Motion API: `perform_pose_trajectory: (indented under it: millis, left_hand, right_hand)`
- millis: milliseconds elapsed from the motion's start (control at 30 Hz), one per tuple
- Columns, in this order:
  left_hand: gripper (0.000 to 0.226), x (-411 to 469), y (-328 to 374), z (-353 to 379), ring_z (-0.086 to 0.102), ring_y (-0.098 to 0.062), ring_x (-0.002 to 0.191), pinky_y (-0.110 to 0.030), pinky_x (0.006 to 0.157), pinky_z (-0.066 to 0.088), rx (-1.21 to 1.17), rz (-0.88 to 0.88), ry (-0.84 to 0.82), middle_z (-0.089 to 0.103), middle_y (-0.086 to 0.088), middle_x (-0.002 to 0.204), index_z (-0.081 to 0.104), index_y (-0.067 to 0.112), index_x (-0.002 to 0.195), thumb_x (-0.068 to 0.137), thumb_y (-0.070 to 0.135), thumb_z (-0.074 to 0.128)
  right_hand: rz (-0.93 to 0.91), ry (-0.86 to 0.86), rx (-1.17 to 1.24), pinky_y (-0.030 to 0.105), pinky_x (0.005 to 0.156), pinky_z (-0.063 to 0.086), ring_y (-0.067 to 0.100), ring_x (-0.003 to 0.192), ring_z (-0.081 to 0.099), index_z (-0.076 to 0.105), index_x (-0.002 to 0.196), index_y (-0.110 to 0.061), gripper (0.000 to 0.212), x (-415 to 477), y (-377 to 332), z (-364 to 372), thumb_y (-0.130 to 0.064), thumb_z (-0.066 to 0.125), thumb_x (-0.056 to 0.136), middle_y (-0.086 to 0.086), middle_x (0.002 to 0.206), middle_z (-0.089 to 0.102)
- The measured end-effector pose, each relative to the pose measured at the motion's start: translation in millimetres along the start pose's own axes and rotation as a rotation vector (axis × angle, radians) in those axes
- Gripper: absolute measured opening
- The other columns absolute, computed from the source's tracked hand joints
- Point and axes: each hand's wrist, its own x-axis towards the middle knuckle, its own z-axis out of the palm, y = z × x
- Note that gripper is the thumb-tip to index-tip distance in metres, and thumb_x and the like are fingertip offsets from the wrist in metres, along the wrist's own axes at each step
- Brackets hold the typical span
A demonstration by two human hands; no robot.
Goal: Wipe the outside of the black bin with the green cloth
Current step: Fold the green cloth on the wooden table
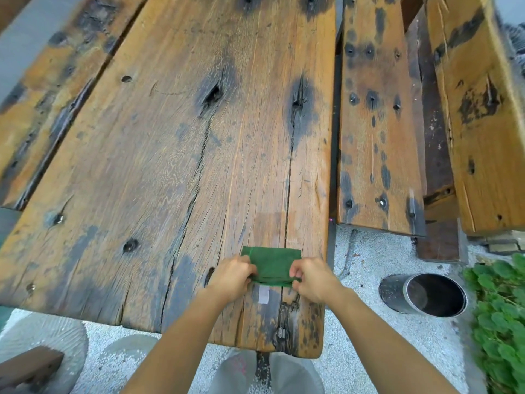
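Observation:
A folded green cloth (272, 264) lies flat on the near end of a weathered wooden table (176, 155). My left hand (231, 275) pinches the cloth's near left corner and my right hand (311, 278) pinches its near right corner. A small white label (264, 294) sticks out under the cloth's near edge. The black bin (423, 294) stands upright on the gravel ground to the right of the table, open top showing a shiny dark inside. Neither hand touches the bin.
A wooden bench (377, 132) runs alongside the table on the right, with another plank (480, 109) beyond it. Green leafy plants (500, 322) grow just right of the bin. A round stone slab (48, 339) and a dark wooden block (28, 368) lie at lower left.

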Motion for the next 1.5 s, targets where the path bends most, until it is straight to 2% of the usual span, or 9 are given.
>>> perform_pose_trajectory:
  millis: [133,300,467,767,967,1100,1233,1400,1500]
  left_hand:
    - [0.034,-5,2,12,0.055,-0.026,0.117,-0.040,0.095,0.045,-0.029,-0.029,-0.050,0.059,-0.003,0.121,0.065,0.020,0.131,0.098,0.026,0.056]
    - [0.038,-2,10,13,0.058,-0.026,0.108,-0.040,0.088,0.048,-0.028,-0.082,-0.004,0.060,-0.004,0.113,0.067,0.017,0.118,0.102,0.045,0.049]
    - [0.032,10,24,4,0.057,-0.027,0.108,-0.039,0.084,0.049,-0.045,-0.106,0.062,0.060,-0.005,0.114,0.067,0.014,0.112,0.105,0.035,0.044]
    - [0.045,69,72,-26,0.049,-0.029,0.127,-0.047,0.097,0.049,-0.021,0.122,0.025,0.054,-0.004,0.143,0.053,0.014,0.142,0.098,0.017,0.058]
    - [0.046,90,95,-33,0.054,-0.031,0.121,-0.048,0.096,0.048,0.150,0.153,-0.093,0.057,-0.008,0.126,0.059,0.012,0.130,0.085,0.009,0.070]
    - [0.039,94,98,-36,0.055,-0.032,0.118,-0.047,0.094,0.048,0.185,0.194,-0.128,0.056,-0.011,0.123,0.063,0.011,0.126,0.088,0.007,0.067]
    - [0.032,92,94,-45,0.055,-0.033,0.109,-0.044,0.077,0.046,0.124,0.250,-0.148,0.052,-0.013,0.116,0.068,0.009,0.120,0.089,0.000,0.064]
    - [0.023,81,70,-59,0.056,-0.030,0.101,-0.045,0.077,0.053,0.040,0.292,-0.132,0.044,-0.005,0.102,0.071,0.007,0.109,0.089,0.000,0.061]
    - [0.026,71,48,-66,0.057,-0.028,0.100,-0.044,0.078,0.053,0.012,0.292,-0.079,0.048,-0.002,0.101,0.071,0.012,0.112,0.091,0.002,0.061]
  right_hand:
    - [-0.001,0.006,-0.039,0.030,0.093,0.052,0.022,0.107,0.064,0.073,0.119,-0.019,0.027,-3,5,16,-0.026,0.070,0.093,0.002,0.114,0.068]
    - [0.080,0.104,0.059,0.032,0.087,0.053,0.021,0.100,0.064,0.075,0.109,-0.021,0.018,-6,1,27,-0.032,0.067,0.097,0.000,0.106,0.068]
    - [0.292,0.264,0.218,0.032,0.082,0.050,0.022,0.098,0.060,0.062,0.108,-0.019,0.021,-8,-1,33,-0.033,0.070,0.094,-0.002,0.102,0.058]
    - [0.521,0.292,0.521,0.029,0.085,0.046,0.024,0.105,0.063,0.059,0.125,-0.015,0.044,-1,-2,39,-0.034,0.077,0.089,0.002,0.107,0.070]
    - [0.509,0.273,0.542,0.029,0.089,0.050,0.020,0.105,0.064,0.065,0.124,-0.013,0.039,0,2,43,-0.025,0.077,0.089,0.001,0.110,0.071]
    - [0.508,0.268,0.609,0.024,0.082,0.049,0.016,0.094,0.062,0.068,0.113,-0.015,0.026,-3,4,42,-0.019,0.078,0.089,-0.005,0.094,0.065]
    - [0.493,0.271,0.659,0.025,0.083,0.052,0.015,0.093,0.065,0.066,0.099,-0.015,0.015,-7,0,42,-0.016,0.076,0.089,-0.004,0.094,0.066]
    - [0.445,0.360,0.766,0.011,0.061,0.047,0.002,0.073,0.064,0.064,0.088,-0.023,0.017,-9,-29,39,-0.021,0.079,0.082,-0.010,0.080,0.068]
    - [0.366,0.390,0.757,0.011,0.061,0.049,0.004,0.068,0.063,0.064,0.088,-0.024,0.017,-7,-51,41,-0.020,0.079,0.081,-0.009,0.076,0.066]
